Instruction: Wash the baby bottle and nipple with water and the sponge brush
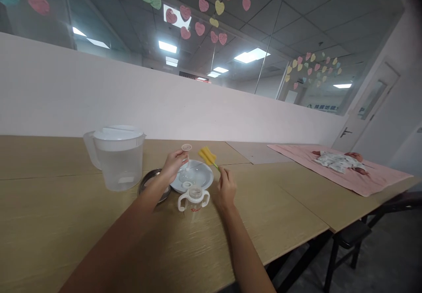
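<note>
Yellow sponge (207, 156) stands out at the head of a brush with a green handle (216, 167), and the right hand (227, 187) grips that handle, its fingers closed narrowly around it. The sponge is raised at the far right side of a white bowl (209, 177). The left hand (174, 164) holds a small part with a round, pale pinkish top (186, 147) between pinched fingers, above the bowl's far left side; a whitish stem shows below the top. Clear pieces (187, 184) show at the bowl, too small and glassy to make out exactly.

Just in front of the bowl, on the near side, a clear bottle (194, 200) stands upright on the wooden counter (270, 205), open at the top, with two white handles and red lettering. To the bowl's left is a round metal dish (145, 183), partly hidden by the left forearm. Farther left stands a large translucent pitcher (120, 163) with a white lid and its handle on the left. Well apart to the right, a baby-like figure (339, 162) in pale patterned clothing lies on a pink cloth (365, 185). Below the counter's right side is a dark stool (351, 236).
</note>
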Tool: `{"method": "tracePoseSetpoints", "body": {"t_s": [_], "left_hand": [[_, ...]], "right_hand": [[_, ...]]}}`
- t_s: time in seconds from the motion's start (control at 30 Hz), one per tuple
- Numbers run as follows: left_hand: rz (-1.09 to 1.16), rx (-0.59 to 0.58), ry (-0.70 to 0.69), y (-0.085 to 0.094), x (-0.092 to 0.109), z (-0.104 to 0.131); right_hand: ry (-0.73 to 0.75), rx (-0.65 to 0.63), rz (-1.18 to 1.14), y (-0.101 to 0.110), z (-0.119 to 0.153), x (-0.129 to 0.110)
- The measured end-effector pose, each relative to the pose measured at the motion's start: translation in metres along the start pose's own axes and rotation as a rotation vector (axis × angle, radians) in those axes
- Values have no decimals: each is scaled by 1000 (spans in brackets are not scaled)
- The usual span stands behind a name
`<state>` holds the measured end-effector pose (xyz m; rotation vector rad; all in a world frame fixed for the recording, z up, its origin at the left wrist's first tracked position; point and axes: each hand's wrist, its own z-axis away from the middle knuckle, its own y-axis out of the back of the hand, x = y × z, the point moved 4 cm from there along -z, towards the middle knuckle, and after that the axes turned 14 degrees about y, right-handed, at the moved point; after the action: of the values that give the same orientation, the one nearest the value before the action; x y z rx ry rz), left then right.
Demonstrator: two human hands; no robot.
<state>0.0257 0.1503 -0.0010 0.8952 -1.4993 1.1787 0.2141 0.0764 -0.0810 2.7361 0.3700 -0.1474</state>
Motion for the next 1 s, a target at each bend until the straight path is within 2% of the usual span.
{"method": "tracePoseSetpoints", "body": {"t_s": [0.17,0.3,0.57,0.67,0.77,0.87,0.93,1.0], "left_hand": [[-16,-54,21,-7,-1,5],[-54,-105,-4,-15,1,10],[-54,-86,-19,-14,7,8],[-70,-43,-83,-11,11,8],[-110,0,-168,-7,17,8],[-174,-12,-183,-6,19,8],[-288,5,-179,-6,19,11],[-473,42,-201,-6,21,15]], "right_hand": [[64,40,-75,4,-1,-11],[88,17,-107,1,0,-12],[185,-38,-56,-6,3,-9],[251,-69,-3,-8,4,-11],[304,11,57,-3,4,-13],[235,175,123,8,3,-12],[182,271,147,14,3,-12],[163,316,155,17,3,-13]]}}
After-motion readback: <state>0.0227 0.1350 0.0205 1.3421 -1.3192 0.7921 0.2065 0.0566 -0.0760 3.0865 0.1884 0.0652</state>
